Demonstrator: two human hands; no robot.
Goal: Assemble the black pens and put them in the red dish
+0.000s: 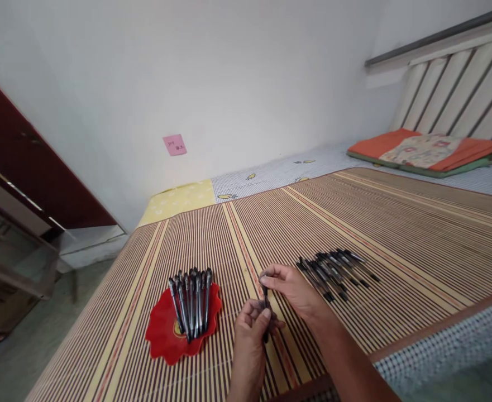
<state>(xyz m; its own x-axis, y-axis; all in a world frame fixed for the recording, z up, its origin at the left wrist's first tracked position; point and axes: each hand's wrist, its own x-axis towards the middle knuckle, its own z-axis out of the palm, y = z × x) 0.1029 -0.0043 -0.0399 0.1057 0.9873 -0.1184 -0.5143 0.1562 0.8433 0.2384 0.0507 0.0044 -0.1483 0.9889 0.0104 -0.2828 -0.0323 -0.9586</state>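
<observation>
Black and slim, a pen [266, 312] is held upright between both hands above the striped mat [396, 234] on the bed. The left hand [252, 326] is closed around the lower barrel, thumb on top; the right hand [290, 287] pinches the top end between thumb and fingertips, seemingly at the cap, though the join is too small to make out. To the left, a red plate [162, 335] holds a bunch of similar pens [190, 298], leaning side by side. To the right, just past the right hand, a row of more pens [333, 271] lies flat on the mat. In my judgement, working on the cap goes best with the left hand gripping firm and still while the right moves straight along the barrel's line, not at an angle, so nothing bends or slips. Keeping the pen over the mat means a dropped part stays within reach.
</observation>
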